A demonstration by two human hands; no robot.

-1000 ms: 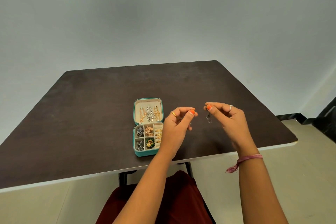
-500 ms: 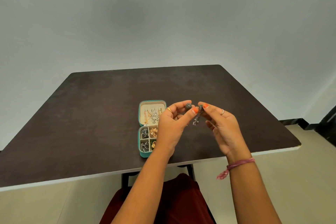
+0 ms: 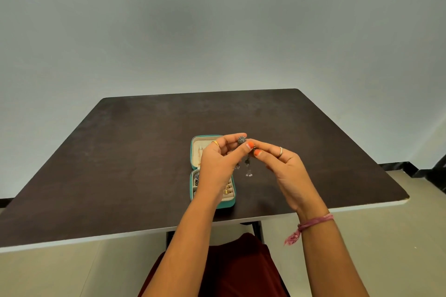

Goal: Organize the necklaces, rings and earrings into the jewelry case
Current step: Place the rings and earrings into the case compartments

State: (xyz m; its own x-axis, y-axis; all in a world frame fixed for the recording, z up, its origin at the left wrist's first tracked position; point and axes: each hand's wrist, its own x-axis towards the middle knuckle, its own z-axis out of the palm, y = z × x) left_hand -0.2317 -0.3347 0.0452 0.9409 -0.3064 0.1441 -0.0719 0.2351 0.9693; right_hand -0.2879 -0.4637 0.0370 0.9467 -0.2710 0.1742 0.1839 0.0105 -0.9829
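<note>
Both hands' fingers pinch dangling earrings, the left hand hiding most of the jewelry case.

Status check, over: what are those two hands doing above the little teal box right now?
Left hand and right hand both pinching dangly silver earrings, held above table. Jewelry case open, partly hidden behind left hand. Nothing blocking the way.

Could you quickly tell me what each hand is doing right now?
Left hand: pinching a dark earring.
Right hand: pinching another dangling earring.
</note>
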